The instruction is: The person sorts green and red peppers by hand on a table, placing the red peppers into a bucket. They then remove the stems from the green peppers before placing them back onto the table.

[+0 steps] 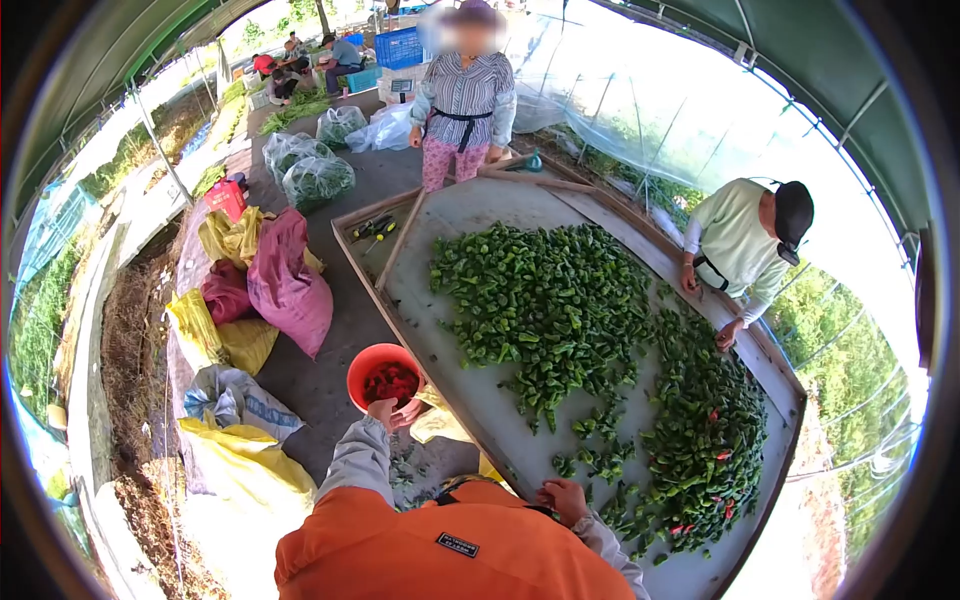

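My left hand (394,411) is at the near rim of a red bucket (359,362), with its fingers partly apart and no object visible in them. Red peppers (390,384) lie in the bottom of the bucket. My right hand (564,499) is at the near edge of a large wood-framed table (470,385), its fingers curled; whatever they may hold is too small to make out. Beside it spreads a pile of green peppers (700,440) with a few red ones (724,455) among them. A bigger heap of green peppers (545,300) covers the table's middle.
One person (465,100) stands at the table's far end; another in a black cap (745,240) reaches over its right side. Pink sacks (290,280), yellow sacks (245,465) and bagged greens (317,180) stand on the left floor. Tools (375,228) lie in the table's far-left corner.
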`<state>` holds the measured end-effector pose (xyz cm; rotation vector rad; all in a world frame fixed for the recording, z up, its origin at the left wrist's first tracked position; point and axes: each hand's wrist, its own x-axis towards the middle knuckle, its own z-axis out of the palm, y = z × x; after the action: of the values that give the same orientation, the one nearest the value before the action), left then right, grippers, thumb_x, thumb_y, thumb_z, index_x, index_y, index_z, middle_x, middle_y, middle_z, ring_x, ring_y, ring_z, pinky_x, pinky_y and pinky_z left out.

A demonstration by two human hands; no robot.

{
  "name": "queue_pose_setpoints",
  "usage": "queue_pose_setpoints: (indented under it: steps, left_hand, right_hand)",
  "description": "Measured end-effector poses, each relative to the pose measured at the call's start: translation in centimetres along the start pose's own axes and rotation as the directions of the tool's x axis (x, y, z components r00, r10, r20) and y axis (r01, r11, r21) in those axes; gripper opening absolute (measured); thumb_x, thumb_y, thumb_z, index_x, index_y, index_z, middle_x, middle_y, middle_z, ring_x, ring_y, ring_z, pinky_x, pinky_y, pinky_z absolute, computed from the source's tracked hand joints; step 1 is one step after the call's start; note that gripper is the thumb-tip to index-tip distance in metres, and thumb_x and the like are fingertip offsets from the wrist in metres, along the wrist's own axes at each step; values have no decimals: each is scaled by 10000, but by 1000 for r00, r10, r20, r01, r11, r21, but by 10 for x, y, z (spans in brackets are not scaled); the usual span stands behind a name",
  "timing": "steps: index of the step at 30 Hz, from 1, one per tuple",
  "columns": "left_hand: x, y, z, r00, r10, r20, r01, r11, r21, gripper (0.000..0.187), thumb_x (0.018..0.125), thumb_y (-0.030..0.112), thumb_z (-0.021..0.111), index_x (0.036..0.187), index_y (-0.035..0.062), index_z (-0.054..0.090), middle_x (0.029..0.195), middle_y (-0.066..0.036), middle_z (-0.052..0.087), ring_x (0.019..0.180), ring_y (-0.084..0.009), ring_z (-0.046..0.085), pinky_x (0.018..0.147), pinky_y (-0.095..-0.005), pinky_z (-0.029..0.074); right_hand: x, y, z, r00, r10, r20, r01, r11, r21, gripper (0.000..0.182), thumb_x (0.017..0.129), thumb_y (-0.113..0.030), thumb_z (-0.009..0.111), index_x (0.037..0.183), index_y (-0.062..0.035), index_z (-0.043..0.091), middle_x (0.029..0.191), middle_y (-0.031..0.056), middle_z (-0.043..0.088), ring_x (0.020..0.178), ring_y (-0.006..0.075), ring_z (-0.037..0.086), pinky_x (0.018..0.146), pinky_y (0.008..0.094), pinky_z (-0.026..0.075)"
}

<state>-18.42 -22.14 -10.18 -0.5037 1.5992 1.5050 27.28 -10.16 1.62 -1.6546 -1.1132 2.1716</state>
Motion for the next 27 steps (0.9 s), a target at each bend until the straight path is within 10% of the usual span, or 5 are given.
queue_pose_setpoints:
  steps: [27]
  left_hand:
    - [3, -47, 23, 991, -125, 39, 116, 977, 181, 173, 895, 163, 556, 1024, 49, 537, 881, -123, 611, 767, -293, 639, 650, -462, 533]
  right_hand:
    - [-4, 1, -6, 998, -7, -60, 12, 996, 91, 225, 913, -84, 558, 1082, 63, 585, 836, 123, 653, 642, 168, 600, 556, 291, 503]
